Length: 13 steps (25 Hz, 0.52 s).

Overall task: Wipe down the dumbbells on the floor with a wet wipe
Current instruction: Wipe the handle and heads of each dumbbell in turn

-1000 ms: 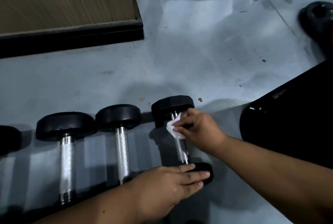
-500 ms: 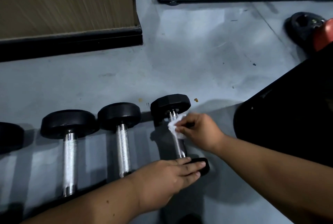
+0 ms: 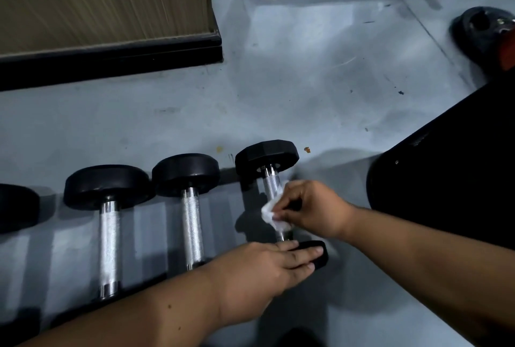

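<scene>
Dumbbell [image 3: 269, 168] lying on floor [image 3: 320, 73], rightmost in row. Right hand [image 3: 312, 208] fingers pinching wet wipe [image 3: 271, 214] around handle. Left hand [image 3: 262, 271] flat, fingers straight, pressing near end weight, probably to stop rolling during wiping. Neighbouring dumbbells [image 3: 108, 193] untouched.

We see the right hand [image 3: 312, 208] with the wet wipe [image 3: 274, 214] now lower on the chrome handle of the rightmost dumbbell [image 3: 267, 157]; a second ago it sat right up against the far head, and now a bare stretch of knurled handle shows above the wipe. The wipe sits nearer the near head, just beyond the fingers of the left hand [image 3: 267, 268]. Our view also tilts up a little, bringing the weight plate [image 3: 479, 30] at upper right further into sight.
</scene>
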Each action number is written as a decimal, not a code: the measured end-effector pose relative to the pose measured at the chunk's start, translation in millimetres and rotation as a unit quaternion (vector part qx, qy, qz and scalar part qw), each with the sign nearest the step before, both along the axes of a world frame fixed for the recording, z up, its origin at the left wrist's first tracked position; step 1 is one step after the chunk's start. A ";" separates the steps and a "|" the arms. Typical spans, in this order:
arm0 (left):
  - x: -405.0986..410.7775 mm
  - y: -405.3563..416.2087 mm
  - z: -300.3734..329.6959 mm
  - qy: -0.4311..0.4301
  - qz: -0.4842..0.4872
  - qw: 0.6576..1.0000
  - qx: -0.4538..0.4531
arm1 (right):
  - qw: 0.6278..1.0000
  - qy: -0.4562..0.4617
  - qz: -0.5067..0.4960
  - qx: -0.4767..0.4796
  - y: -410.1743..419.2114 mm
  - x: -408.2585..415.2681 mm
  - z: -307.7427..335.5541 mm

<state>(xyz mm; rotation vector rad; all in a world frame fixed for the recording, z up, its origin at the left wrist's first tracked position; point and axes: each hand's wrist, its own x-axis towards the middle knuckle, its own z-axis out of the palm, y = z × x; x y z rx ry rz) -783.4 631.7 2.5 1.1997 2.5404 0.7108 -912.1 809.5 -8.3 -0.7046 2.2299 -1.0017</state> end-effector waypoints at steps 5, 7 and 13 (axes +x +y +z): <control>6.1 2.9 3.2 0.046 -0.014 0.999 -0.024 | 0.995 0.026 -0.097 -0.015 -13.9 -15.3 -4.6; 7.2 0.4 2.8 0.041 0.004 0.999 -0.029 | 0.999 -0.006 -0.049 -0.020 3.3 -1.4 -4.0; -0.9 5.5 2.3 -0.038 -0.016 0.999 -0.009 | 1.000 0.019 0.012 0.013 3.8 -3.4 3.5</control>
